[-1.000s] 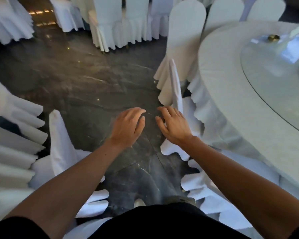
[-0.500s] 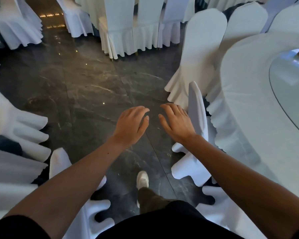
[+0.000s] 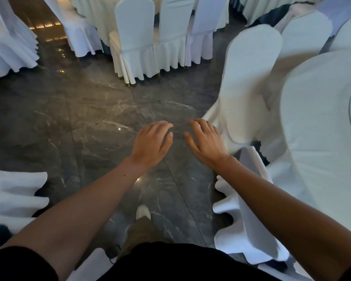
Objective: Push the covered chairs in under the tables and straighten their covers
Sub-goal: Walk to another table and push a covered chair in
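Observation:
My left hand (image 3: 152,142) and my right hand (image 3: 206,141) are stretched out in front of me over the dark floor, palms down, fingers relaxed, holding nothing. Just right of my right hand stands a white-covered chair (image 3: 249,78) with its back toward me, pushed against the round table (image 3: 322,122) with a white cloth. Under my right forearm is another covered chair (image 3: 251,209), seen edge-on beside the table. Neither hand touches a chair.
The dark marble floor (image 3: 89,118) stretches ahead. Several more white-covered chairs (image 3: 136,41) ring a table at the back. Ruffled cover skirts (image 3: 12,195) lie at the left edge. My shoe (image 3: 143,212) steps forward on the floor below my hands.
I have walked forward along the table. The edge-on chair has slid from beside my right hand to under my forearm, and the chair ahead is closer. Both hands stay open.

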Tool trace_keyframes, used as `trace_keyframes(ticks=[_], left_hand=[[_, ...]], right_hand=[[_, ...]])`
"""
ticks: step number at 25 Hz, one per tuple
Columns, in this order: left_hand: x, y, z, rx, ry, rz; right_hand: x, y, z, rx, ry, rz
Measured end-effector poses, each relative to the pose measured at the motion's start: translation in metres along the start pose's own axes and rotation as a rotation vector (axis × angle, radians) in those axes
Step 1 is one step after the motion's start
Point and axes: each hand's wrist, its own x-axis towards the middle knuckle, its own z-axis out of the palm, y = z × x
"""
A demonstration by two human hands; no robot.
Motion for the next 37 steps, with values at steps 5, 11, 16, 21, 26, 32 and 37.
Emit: trace_keyframes(ticks=[5, 11, 16, 21, 26, 32, 37], left_hand=[[0.111, -0.094, 0.018, -0.028, 0.010, 0.059], [0.271, -0.208, 0.018, -0.066, 0.021, 0.143], [0.382, -0.255, 0.050, -0.092, -0.012, 0.245], [0.507, -0.275, 0.118, -0.097, -0.063, 0.316], [0.664, -0.261, 0.173, -0.087, -0.122, 0.411], [0.818, -0.220, 0.242, -0.139, -0.168, 0.515], [0.931, -0.191, 0.314, -0.209, -0.245, 0.654]], right_hand=[[0.128, 0.026, 0.041, -0.069, 0.010, 0.056], [0.302, 0.055, 0.064, -0.155, 0.049, 0.111], [0.396, 0.105, 0.086, -0.168, 0.086, 0.192], [0.486, 0.203, 0.103, -0.182, 0.145, 0.257], [0.578, 0.327, 0.081, -0.161, 0.225, 0.354], [0.649, 0.448, 0.051, -0.168, 0.291, 0.490], [0.685, 0.542, 0.041, -0.199, 0.372, 0.671]])
